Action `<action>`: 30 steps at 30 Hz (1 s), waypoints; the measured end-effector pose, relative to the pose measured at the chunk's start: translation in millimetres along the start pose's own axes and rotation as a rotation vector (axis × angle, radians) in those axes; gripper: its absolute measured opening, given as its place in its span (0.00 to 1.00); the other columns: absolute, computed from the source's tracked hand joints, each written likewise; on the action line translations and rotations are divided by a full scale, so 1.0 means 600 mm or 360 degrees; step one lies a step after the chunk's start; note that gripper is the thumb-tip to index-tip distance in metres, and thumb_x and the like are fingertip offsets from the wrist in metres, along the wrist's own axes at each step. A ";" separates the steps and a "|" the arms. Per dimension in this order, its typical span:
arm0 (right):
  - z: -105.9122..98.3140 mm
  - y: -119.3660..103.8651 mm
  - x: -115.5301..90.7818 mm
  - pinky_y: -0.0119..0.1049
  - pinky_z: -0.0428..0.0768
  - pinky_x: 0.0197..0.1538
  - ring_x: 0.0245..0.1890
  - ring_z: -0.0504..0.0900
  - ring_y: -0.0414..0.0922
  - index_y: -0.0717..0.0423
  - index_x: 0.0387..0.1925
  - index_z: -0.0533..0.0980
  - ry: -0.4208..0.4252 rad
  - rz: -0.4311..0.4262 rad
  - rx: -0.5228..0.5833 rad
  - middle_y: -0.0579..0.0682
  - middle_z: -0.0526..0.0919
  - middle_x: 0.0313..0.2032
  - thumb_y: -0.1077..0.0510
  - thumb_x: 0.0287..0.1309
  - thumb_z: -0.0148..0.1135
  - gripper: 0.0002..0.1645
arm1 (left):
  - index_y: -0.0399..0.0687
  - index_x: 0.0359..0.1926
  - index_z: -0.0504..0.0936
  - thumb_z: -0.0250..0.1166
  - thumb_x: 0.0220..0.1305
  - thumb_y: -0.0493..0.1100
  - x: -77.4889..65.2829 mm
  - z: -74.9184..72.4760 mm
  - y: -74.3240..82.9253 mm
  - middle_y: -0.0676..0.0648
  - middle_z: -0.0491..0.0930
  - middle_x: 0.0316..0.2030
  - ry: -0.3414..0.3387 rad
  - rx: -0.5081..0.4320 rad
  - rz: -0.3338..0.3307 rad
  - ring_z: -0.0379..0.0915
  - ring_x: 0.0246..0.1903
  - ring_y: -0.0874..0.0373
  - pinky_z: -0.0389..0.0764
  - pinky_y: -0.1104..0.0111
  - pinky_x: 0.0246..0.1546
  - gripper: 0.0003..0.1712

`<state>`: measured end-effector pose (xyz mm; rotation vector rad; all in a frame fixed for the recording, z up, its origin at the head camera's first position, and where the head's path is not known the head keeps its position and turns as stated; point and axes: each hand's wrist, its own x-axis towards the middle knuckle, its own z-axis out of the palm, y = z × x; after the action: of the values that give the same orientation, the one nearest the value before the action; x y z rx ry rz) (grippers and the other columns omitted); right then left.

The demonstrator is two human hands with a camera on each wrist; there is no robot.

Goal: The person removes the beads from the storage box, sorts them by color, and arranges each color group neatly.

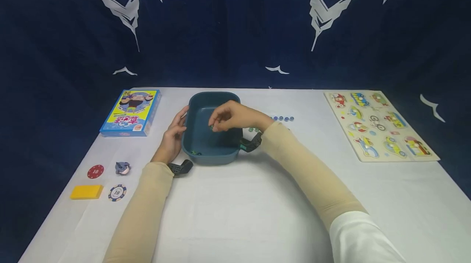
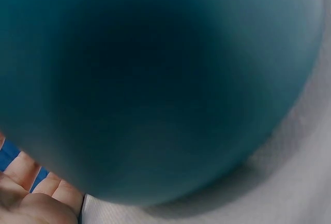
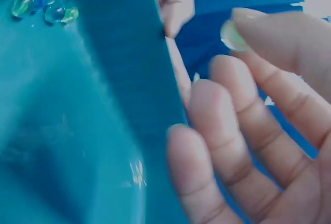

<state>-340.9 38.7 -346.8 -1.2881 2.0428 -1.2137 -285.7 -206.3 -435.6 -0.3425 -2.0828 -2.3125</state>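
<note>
A deep teal plastic bin [image 1: 206, 160] stands on the white table. My right hand [image 1: 232, 116] is over its inside, pinching a glass marble [image 3: 234, 36] with green in it between thumb and index finger; the other fingers of this hand [image 3: 248, 125] are loosely bent. Several green and blue marbles [image 3: 55, 13] lie together on the bin's floor, near one end. Along the bin's left outer side rests my left hand [image 1: 173, 136], its fingers extended against the wall. The bin's outer wall [image 2: 155, 105] fills most of the left wrist view.
Blue marbles [image 1: 281, 118] and green marbles [image 1: 251, 129] sit in rows right of the bin, partly behind my right wrist. A boxed game [image 1: 130, 111], poker chips [image 1: 95, 171], a small shark figure [image 1: 122, 168] and a yellow block [image 1: 86, 192] lie left. A wooden puzzle board [image 1: 375, 132] lies right.
</note>
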 end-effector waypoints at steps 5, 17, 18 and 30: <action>-0.025 0.007 -0.063 0.43 0.81 0.39 0.34 0.82 0.50 0.65 0.44 0.82 0.0279 -0.0012 0.0065 0.53 0.85 0.36 0.65 0.59 0.67 0.11 | 0.52 0.78 0.53 0.41 0.54 0.35 0.001 0.003 -0.001 0.48 0.53 0.77 0.0004 -0.0010 0.0007 0.45 0.75 0.54 0.37 0.53 0.73 0.46; -0.071 0.053 -0.215 0.38 0.82 0.41 0.31 0.81 0.44 0.65 0.47 0.80 0.0795 0.0285 0.0054 0.57 0.82 0.35 0.60 0.60 0.67 0.16 | 0.55 0.78 0.53 0.40 0.55 0.36 -0.005 0.000 0.005 0.48 0.52 0.77 0.0015 0.0015 -0.0004 0.44 0.76 0.53 0.37 0.50 0.73 0.46; -0.074 0.058 -0.225 0.38 0.82 0.41 0.31 0.81 0.44 0.66 0.48 0.80 0.0820 0.0308 0.0058 0.59 0.82 0.35 0.59 0.61 0.67 0.17 | 0.55 0.78 0.54 0.40 0.55 0.36 -0.006 0.000 0.005 0.48 0.52 0.77 0.0017 0.0012 -0.0006 0.45 0.75 0.53 0.37 0.50 0.73 0.46; -0.097 0.124 -0.320 0.34 0.81 0.36 0.30 0.79 0.42 0.64 0.50 0.79 0.0971 0.0731 -0.0001 0.53 0.82 0.35 0.58 0.63 0.64 0.17 | 0.56 0.78 0.54 0.40 0.55 0.35 -0.005 0.004 0.005 0.47 0.53 0.76 0.0018 0.0006 -0.0035 0.45 0.75 0.53 0.36 0.51 0.73 0.46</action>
<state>-329.3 246.7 -396.1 -0.4066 2.5530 -1.4834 -282.2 -204.6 -433.1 -0.3073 -2.0961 -2.3167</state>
